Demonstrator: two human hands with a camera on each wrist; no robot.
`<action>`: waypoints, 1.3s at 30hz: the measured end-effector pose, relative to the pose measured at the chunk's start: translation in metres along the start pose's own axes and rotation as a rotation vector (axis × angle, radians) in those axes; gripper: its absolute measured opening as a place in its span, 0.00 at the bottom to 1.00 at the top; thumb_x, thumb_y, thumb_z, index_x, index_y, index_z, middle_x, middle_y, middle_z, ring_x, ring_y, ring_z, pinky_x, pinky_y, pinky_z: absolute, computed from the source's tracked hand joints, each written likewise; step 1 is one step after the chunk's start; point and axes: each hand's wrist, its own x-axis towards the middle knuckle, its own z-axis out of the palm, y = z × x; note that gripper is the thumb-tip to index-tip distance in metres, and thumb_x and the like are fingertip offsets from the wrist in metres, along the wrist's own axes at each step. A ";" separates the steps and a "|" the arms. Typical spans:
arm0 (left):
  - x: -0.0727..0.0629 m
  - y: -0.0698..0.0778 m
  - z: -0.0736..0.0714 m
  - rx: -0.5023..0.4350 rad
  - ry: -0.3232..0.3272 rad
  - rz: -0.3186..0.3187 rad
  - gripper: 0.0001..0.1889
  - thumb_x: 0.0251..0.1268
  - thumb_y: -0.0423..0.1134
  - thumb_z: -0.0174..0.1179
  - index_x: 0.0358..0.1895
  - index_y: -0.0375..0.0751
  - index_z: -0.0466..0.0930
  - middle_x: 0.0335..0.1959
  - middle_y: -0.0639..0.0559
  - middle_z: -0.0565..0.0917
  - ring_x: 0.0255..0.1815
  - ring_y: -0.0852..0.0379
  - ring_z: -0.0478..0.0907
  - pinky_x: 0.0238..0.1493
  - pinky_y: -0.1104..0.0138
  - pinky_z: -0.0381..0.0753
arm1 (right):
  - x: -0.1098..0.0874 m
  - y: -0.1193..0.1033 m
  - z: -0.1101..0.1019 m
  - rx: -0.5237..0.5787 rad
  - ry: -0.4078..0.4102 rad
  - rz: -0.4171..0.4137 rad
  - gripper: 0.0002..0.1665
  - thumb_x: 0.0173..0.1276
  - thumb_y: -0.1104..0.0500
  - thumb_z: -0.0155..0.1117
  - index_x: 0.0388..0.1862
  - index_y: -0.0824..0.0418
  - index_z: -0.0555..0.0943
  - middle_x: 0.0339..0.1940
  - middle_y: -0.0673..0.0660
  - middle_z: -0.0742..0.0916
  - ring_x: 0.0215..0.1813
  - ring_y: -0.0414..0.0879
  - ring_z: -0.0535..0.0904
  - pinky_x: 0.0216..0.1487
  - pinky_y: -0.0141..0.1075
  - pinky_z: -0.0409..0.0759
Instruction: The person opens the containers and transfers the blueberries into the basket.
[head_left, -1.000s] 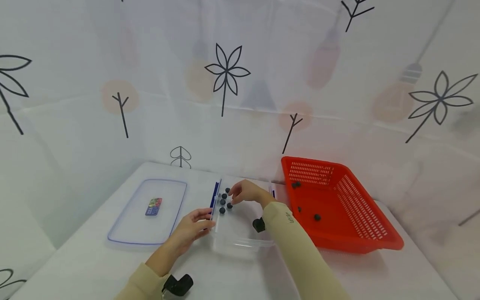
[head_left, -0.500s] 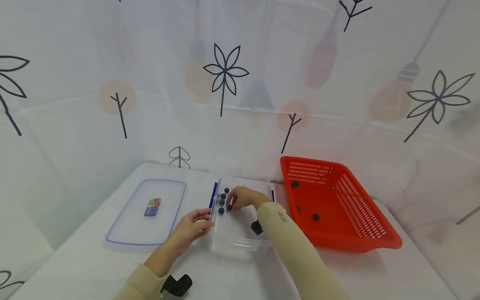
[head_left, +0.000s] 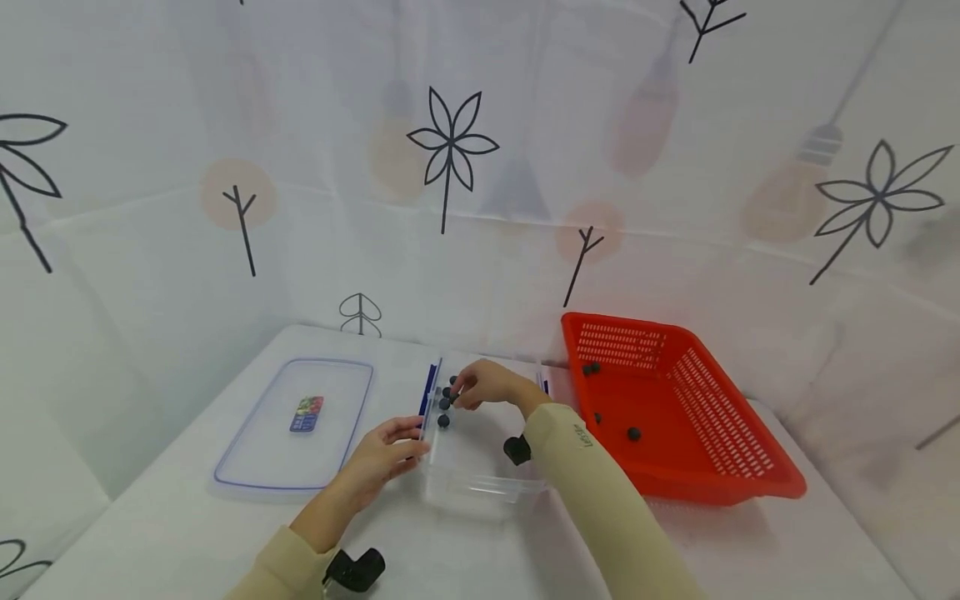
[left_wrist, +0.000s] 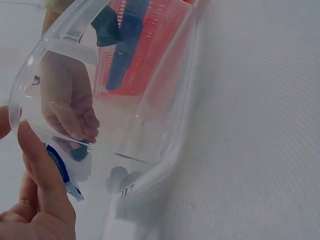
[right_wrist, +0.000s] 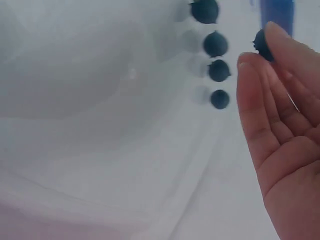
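- The berry (right_wrist: pixel 262 46) is sitting in the fingertips of my right hand (head_left: pixel 491 383), which is pinching it inside the clear box (head_left: pixel 510 487); how high above the box floor, I can't tell.
- Four other berries (right_wrist: pixel 218 70) are lying in a row along the box's left wall, close by my pinching fingers.
- Compared with half a second ago, my right hand is bringing the berry farther from me, closer to that row. As I judge it, that is making this the one berry I am working on, while the rest are staying put.
- My left hand (head_left: pixel 382 458) is lightly clasping the rim near my end of that wall, a digit showing on either side of the clear edge; a blue clip (head_left: pixel 428 390) is showing just past it.
- On the right, the red basket (head_left: pixel 697 490) is standing just beside the box, holding a few loose berries (head_left: pixel 634 434), two of them lying close together.
- On the left, the lid (head_left: pixel 258 454) is lying flat on the white table (head_left: pixel 420 550), bearing a printed label (head_left: pixel 307 414).
- Behind all this, a patterned cloth (head_left: pixel 315 142) is hanging.
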 end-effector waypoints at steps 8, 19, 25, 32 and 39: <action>-0.002 0.001 0.002 -0.003 0.000 -0.005 0.21 0.58 0.30 0.61 0.56 0.32 0.72 0.47 0.39 0.75 0.37 0.54 0.76 0.45 0.62 0.79 | -0.028 -0.021 -0.012 0.145 0.107 -0.038 0.13 0.60 0.57 0.67 0.42 0.62 0.81 0.31 0.55 0.85 0.35 0.51 0.82 0.42 0.38 0.80; -0.004 0.002 0.004 0.004 0.022 -0.004 0.21 0.57 0.29 0.61 0.55 0.32 0.72 0.45 0.41 0.75 0.36 0.54 0.76 0.42 0.63 0.79 | -0.095 -0.049 -0.008 0.263 0.268 -0.053 0.14 0.60 0.52 0.67 0.41 0.59 0.81 0.30 0.56 0.85 0.33 0.47 0.81 0.44 0.40 0.79; -0.005 0.001 0.003 -0.013 0.017 0.002 0.22 0.56 0.28 0.62 0.56 0.31 0.72 0.44 0.42 0.76 0.36 0.55 0.76 0.42 0.63 0.78 | -0.132 -0.048 -0.002 0.369 0.354 -0.067 0.14 0.59 0.53 0.69 0.40 0.60 0.82 0.28 0.56 0.85 0.32 0.47 0.82 0.43 0.38 0.80; -0.006 0.002 0.003 -0.012 0.022 0.000 0.22 0.57 0.28 0.60 0.57 0.31 0.71 0.44 0.41 0.75 0.37 0.55 0.76 0.43 0.62 0.78 | -0.168 -0.031 0.001 0.418 0.448 -0.079 0.16 0.57 0.55 0.70 0.40 0.63 0.81 0.28 0.56 0.84 0.33 0.51 0.82 0.42 0.38 0.80; -0.006 0.004 0.004 -0.002 0.012 -0.006 0.22 0.58 0.28 0.60 0.58 0.32 0.70 0.46 0.40 0.75 0.37 0.55 0.76 0.44 0.62 0.78 | -0.196 -0.013 0.001 0.406 0.551 -0.014 0.15 0.56 0.55 0.71 0.40 0.62 0.82 0.30 0.56 0.84 0.35 0.51 0.82 0.40 0.36 0.81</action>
